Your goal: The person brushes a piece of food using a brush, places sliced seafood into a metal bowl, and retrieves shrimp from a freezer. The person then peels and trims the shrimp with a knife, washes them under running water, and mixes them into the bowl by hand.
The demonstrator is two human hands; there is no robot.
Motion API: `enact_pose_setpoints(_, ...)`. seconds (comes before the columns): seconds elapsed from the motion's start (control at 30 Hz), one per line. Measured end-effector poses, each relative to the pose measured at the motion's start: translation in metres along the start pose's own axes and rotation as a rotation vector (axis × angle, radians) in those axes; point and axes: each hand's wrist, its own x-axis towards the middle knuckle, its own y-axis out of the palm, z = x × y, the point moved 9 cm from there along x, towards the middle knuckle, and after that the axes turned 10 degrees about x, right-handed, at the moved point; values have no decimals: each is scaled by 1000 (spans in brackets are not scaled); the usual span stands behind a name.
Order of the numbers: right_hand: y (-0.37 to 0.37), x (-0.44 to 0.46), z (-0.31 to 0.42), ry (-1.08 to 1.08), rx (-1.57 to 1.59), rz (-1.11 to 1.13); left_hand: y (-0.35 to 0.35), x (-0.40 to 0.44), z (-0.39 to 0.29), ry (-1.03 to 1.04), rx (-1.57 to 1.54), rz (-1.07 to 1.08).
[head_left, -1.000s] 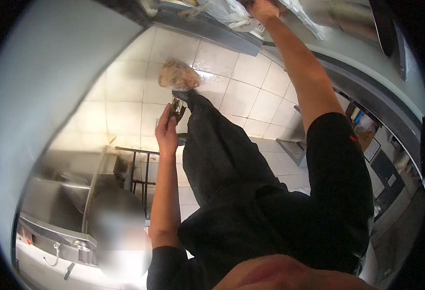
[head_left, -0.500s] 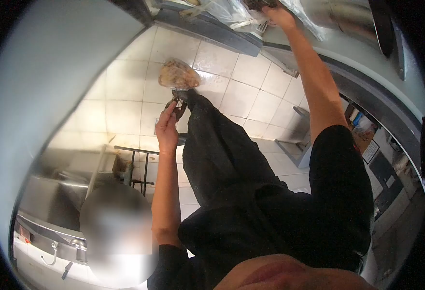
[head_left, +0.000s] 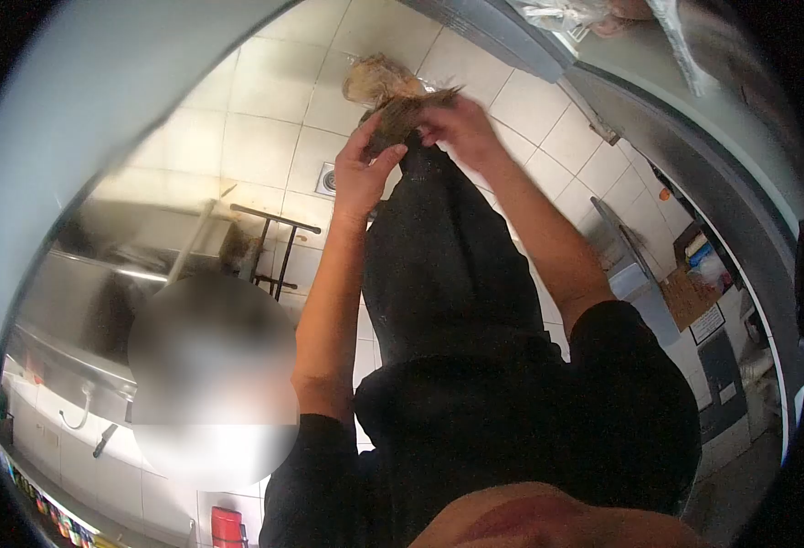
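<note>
In front of my legs, my left hand is closed around one side of a dark brown, rough-edged thing that looks like a fish, with a frayed, fin-like tip pointing right. My right hand meets it from the other side, fingers bent against it and smeared by motion. Just beyond, a clear plastic bag with tan and orange contents lies on the tiled floor, partly covered by the brown thing. My hands hide much of the brown thing, so its exact kind is unclear.
White plastic bags lie inside an open cabinet at upper right. Its pale door rises on the left. A black metal frame, a floor drain and a steel sink unit stand left, near another person.
My right hand has come down from the bags in the cabinet to meet my left hand. My left hand has moved up and right, and the view has shifted.
</note>
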Motion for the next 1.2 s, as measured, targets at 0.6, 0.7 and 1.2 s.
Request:
enact_pose_setpoints(0.6,-198,367,-255,-272,-1403,-38,-173,-148,340,-491,-120,-530)
enact_pose_setpoints(0.7,-154,366,-246,-51,-1480,-188,-175,-161,372,-553,-191,-590)
enact_pose_setpoints(1.2,-68,301,-329,-91,-1505,319,-153,-161,413,-626,-363,-571)
